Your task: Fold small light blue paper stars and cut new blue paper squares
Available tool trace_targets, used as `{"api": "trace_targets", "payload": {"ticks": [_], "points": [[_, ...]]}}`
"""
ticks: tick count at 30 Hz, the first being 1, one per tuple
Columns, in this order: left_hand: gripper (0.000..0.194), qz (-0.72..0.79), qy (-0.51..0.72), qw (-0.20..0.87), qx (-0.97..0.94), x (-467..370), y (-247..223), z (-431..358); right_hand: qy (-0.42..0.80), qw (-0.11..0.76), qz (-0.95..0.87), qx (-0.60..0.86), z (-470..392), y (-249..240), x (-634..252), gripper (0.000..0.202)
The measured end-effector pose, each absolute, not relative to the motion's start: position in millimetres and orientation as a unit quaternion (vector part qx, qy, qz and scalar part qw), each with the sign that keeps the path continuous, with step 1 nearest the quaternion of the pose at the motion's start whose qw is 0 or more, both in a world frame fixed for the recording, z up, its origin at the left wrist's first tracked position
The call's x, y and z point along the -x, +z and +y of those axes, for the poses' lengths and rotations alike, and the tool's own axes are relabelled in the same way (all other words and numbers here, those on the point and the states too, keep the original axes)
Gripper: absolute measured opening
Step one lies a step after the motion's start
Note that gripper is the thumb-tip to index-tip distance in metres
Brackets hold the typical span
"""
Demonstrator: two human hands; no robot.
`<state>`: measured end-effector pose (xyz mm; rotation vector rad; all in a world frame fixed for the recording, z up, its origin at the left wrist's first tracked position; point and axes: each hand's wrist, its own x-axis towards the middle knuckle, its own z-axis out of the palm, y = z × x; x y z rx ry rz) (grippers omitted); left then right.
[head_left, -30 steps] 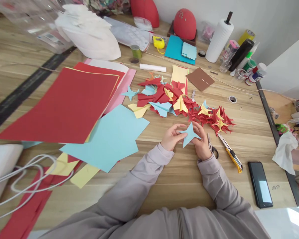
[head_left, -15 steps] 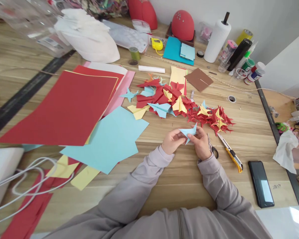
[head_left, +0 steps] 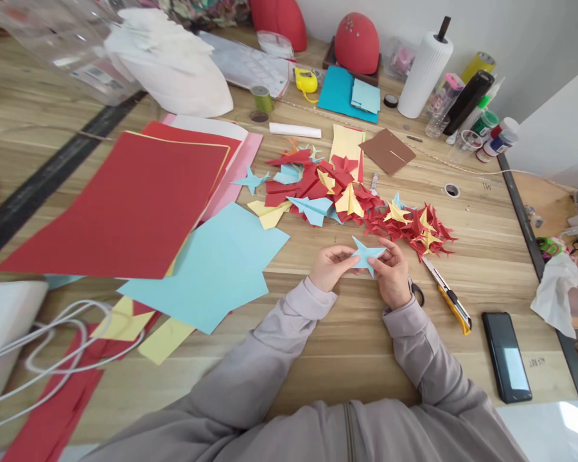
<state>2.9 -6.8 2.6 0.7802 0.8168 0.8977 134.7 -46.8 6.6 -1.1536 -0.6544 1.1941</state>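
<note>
A light blue folded paper piece [head_left: 367,253] with several pointed tips is held between both hands above the table. My left hand [head_left: 331,267] pinches its left side between thumb and fingers. On the right side, my right hand [head_left: 392,274] grips it, the thumb lying on its face. Just beyond the hands lies a pile of folded red paper pieces [head_left: 313,182], with yellow ones and a blue paper plane [head_left: 312,208] among them. Scissors [head_left: 417,293], partly hidden by my right hand, rest beside it.
Large red sheets [head_left: 120,205] and light blue sheets [head_left: 212,269] lie at the left. A yellow utility knife [head_left: 450,298] and a black phone [head_left: 507,357] are at the right. Bottles [head_left: 498,142] and a white roll [head_left: 424,76] stand at the back right.
The blue folded paper has turned in my fingers, and its pointed tips now spread out flatter with more of its face showing. Both hands still hold it. The view has shifted slightly.
</note>
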Motion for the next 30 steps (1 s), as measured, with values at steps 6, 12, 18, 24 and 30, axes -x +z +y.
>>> {"api": "trace_targets", "payload": {"ticks": [6, 12, 18, 24, 30], "points": [[0.028, 0.389, 0.418, 0.731, -0.375, -3, 6, -6, 0.512, 0.605, -0.324, 0.517, -49, 3, -133, 0.035], [0.026, 0.376, 0.457, 0.652, -0.474, 0, 5, -5, 0.534, 0.545, -0.372, 0.53, -49, 4, -133, 0.029], [0.026, 0.392, 0.449, 0.649, -0.474, 1, 5, -6, 0.54, 0.531, -0.394, 0.52, -49, 5, -134, 0.027], [0.025, 0.411, 0.456, 0.667, -0.423, 0, -1, -4, 0.466, 0.543, -0.469, 0.518, -53, 4, -131, 0.047], [0.027, 0.382, 0.434, 0.725, -0.374, -1, -8, -1, 0.471, 0.503, -0.49, 0.534, -53, 3, -133, 0.029]]}}
